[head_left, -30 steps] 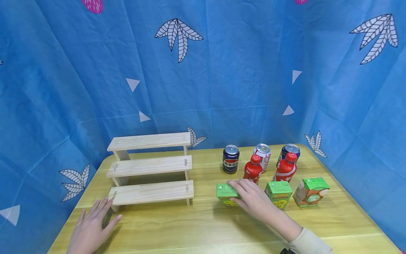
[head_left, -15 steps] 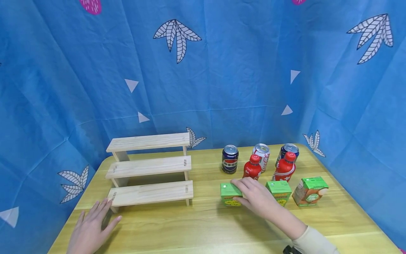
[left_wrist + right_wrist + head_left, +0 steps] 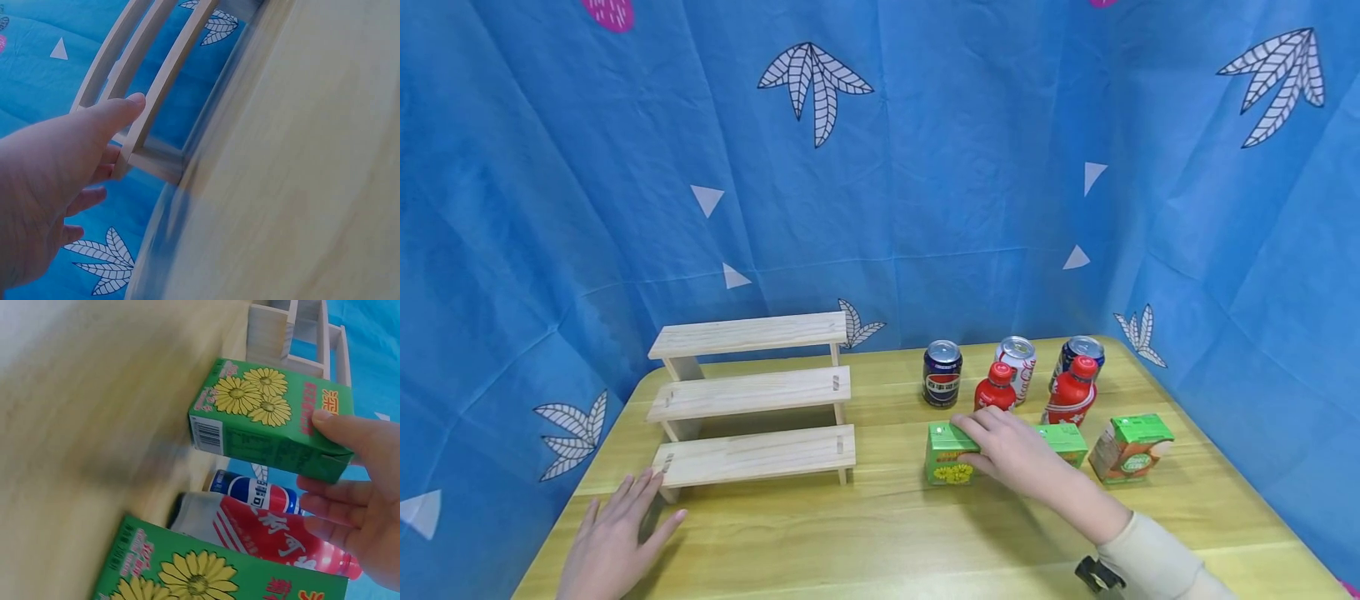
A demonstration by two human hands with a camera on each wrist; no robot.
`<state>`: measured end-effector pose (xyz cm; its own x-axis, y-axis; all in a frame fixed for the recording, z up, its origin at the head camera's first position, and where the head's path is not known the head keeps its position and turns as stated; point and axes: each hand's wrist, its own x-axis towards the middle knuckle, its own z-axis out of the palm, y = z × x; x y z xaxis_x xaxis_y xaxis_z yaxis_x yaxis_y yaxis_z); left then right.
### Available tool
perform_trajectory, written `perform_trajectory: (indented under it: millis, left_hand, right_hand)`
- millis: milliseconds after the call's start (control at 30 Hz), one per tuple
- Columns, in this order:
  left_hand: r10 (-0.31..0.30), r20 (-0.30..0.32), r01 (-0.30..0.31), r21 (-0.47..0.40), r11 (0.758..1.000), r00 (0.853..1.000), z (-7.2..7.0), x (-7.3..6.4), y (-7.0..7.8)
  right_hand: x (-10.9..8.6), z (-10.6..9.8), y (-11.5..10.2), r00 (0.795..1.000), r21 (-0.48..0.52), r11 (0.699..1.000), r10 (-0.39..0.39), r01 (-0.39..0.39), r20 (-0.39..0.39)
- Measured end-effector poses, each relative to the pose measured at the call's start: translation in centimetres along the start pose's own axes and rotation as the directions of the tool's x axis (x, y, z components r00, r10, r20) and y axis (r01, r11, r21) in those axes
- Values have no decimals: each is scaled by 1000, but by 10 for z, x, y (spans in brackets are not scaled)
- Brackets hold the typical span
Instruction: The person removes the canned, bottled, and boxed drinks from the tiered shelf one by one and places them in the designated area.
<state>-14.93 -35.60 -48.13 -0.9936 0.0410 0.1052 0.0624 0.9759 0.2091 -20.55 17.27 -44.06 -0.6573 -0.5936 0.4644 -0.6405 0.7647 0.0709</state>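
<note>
My right hand (image 3: 1011, 450) pinches the upper part of a green drink carton (image 3: 951, 458) with yellow flowers. In the right wrist view the thumb lies on the printed face of this carton (image 3: 250, 406), with fingers at its other side. It stands upright; whether its base touches the table I cannot tell. Partly behind my hand is a second green carton (image 3: 1063, 442). My left hand (image 3: 613, 533) has its fingers extended at the left end of the lowest step of a three-step wooden rack (image 3: 752, 458). Whether the fingertips touch the wood is unclear.
Behind the cartons stand two red bottles (image 3: 1071, 400), a dark blue Pepsi can (image 3: 942, 379), a white Coca-Cola can (image 3: 1015, 358) and another dark blue can (image 3: 1078, 350). A brown-and-green carton (image 3: 1131, 450) is at the right. A blue curtain (image 3: 880, 183) surrounds the table.
My right hand has moved the held green carton rightward, closer to the second one, and its flowered face has turned more to the front. The left hand stays in place.
</note>
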Motion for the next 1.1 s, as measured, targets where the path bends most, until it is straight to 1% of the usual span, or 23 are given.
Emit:
perform_trajectory:
  millis: [200,367,667,1100]
  left_hand:
    - [-3,8,3,4,1000,1000,1,0,-1]
    - [1,-3,-1,7,1000,1000,1,1,0]
    - [15,-39,-15,-1,1000,999,3,-1,2]
    - [23,-65,-22,7,1000,998,2,-2,1]
  right_hand:
    - [6,-8,3,996,14,1000,-2,1,84]
    - [11,-14,3,988,38,999,4,-10,154]
    - [11,-19,4,980,35,999,15,-23,196]
    - [10,-22,4,978,43,999,-27,18,206]
